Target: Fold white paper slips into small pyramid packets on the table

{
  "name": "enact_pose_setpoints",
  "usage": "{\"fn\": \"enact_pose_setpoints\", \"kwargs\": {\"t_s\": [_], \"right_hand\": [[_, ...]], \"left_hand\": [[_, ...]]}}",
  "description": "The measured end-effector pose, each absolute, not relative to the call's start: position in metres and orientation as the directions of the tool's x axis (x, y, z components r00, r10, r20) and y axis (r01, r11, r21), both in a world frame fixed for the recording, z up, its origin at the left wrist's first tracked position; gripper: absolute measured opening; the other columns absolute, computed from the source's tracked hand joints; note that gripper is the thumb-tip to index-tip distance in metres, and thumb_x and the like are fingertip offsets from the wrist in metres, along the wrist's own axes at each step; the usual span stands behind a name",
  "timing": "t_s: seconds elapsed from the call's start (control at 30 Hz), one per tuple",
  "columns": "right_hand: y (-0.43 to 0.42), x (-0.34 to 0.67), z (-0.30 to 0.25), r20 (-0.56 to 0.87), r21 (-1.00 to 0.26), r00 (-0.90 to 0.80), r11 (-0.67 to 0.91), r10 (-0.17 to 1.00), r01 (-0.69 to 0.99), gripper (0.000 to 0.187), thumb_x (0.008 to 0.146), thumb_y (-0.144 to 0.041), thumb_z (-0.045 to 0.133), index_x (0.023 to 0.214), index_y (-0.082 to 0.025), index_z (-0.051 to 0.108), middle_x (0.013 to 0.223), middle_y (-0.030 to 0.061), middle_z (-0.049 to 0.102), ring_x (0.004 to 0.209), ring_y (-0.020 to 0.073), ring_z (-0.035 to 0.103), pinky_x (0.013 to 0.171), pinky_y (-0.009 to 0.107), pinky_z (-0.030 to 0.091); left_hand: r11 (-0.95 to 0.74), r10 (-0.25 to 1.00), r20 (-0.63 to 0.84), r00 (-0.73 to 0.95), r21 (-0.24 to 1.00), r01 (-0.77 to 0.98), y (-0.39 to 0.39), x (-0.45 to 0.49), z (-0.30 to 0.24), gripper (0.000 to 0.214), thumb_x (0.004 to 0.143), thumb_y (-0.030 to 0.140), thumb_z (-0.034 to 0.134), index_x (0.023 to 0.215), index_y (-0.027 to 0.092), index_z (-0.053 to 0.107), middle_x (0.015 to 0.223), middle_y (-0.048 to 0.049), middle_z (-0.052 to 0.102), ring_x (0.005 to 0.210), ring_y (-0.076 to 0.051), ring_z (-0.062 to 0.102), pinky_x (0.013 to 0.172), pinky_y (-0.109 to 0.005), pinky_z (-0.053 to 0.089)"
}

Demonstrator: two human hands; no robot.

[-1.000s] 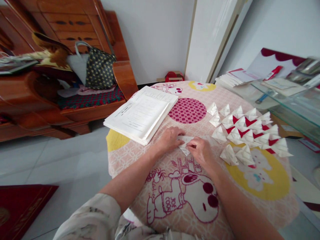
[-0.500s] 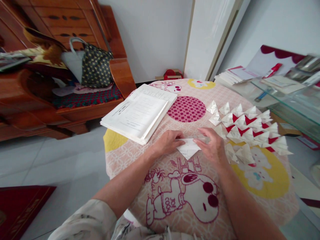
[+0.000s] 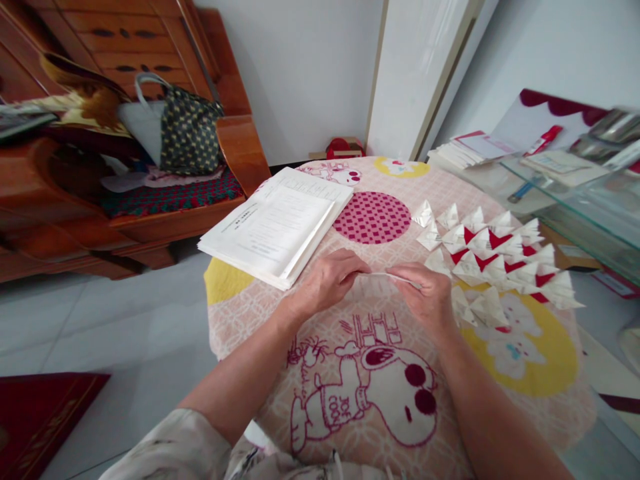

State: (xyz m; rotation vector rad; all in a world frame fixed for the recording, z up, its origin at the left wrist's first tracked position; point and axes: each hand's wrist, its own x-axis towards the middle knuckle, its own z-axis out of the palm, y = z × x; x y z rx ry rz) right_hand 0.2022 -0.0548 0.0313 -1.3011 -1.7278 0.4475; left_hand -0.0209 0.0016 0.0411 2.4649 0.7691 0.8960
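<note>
Between my two hands is a folded piece of white paper (image 3: 381, 275), seen almost edge-on as a thin strip. My left hand (image 3: 336, 277) pinches its left end, and my right hand (image 3: 424, 288) grips the right end, where a small corner shows beside the fingers. Most of the paper's face is hidden from this angle. To the right stand rows of folded paper pieces (image 3: 470, 268), pointed and white, with red parts among them. Left of my hands lies a stack of printed paper sheets (image 3: 270, 223).
A patterned tablecloth (image 3: 365, 407) with cartoon figures covers the round table. On the right, a glass shelf (image 3: 560, 193) bears papers and metal bowls (image 3: 613, 133). A wooden bench (image 3: 237, 143) with a dotted bag (image 3: 190, 133) stands at the back left.
The folded paper has tipped from a visible downward-pointing triangle to nearly edge-on. My fingers have closed further around its ends, and the right hand has rolled inward.
</note>
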Motion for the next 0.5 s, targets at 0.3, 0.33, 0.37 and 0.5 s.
{"fn": "enact_pose_setpoints", "kwargs": {"t_s": [0.3, 0.33, 0.37, 0.5], "right_hand": [[-0.051, 0.205, 0.017, 0.319, -0.408, -0.384, 0.491, 0.867, 0.770, 0.041, 0.076, 0.002, 0.050, 0.095, -0.020, 0.078, 0.109, 0.0108, 0.071, 0.109, 0.0262, 0.059, 0.097, 0.044, 0.049], [-0.053, 0.204, 0.018, 0.271, -0.365, -0.409, 0.486, 0.871, 0.794, 0.040, 0.076, 0.002, 0.050, 0.096, -0.018, 0.078, 0.114, 0.0124, 0.070, 0.111, 0.0273, 0.057, 0.097, 0.044, 0.049], [-0.056, 0.202, 0.019, 0.241, -0.319, -0.421, 0.481, 0.874, 0.816, 0.038, 0.077, 0.001, 0.050, 0.096, -0.016, 0.078, 0.121, 0.0142, 0.067, 0.113, 0.0289, 0.055, 0.097, 0.045, 0.048], [-0.066, 0.192, 0.027, 0.179, -0.211, -0.433, 0.464, 0.883, 0.860, 0.029, 0.084, -0.003, 0.050, 0.092, -0.015, 0.075, 0.131, 0.0156, 0.062, 0.109, 0.0295, 0.054, 0.093, 0.046, 0.047]], "left_hand": [[-0.865, 0.493, 0.235, 0.837, 0.233, 0.444, -0.007, -0.015, 0.025, 0.022, 0.092, 0.007, 0.047, 0.096, 0.017, 0.067, 0.094, -0.0071, 0.065, 0.087, -0.018, 0.057, 0.081, -0.032, 0.049], [-0.862, 0.494, 0.203, 0.846, 0.245, 0.444, -0.008, -0.014, 0.023, 0.021, 0.091, 0.008, 0.048, 0.097, 0.017, 0.067, 0.095, -0.0071, 0.065, 0.087, -0.018, 0.058, 0.081, -0.031, 0.049], [-0.857, 0.495, 0.183, 0.850, 0.263, 0.443, -0.008, -0.013, 0.022, 0.021, 0.091, 0.008, 0.050, 0.097, 0.017, 0.067, 0.097, -0.0073, 0.066, 0.089, -0.018, 0.059, 0.081, -0.031, 0.050], [-0.835, 0.516, 0.156, 0.842, 0.310, 0.454, -0.009, -0.016, 0.024, 0.022, 0.089, 0.008, 0.052, 0.096, 0.017, 0.070, 0.097, -0.0073, 0.067, 0.091, -0.018, 0.062, 0.079, -0.028, 0.049]]}}
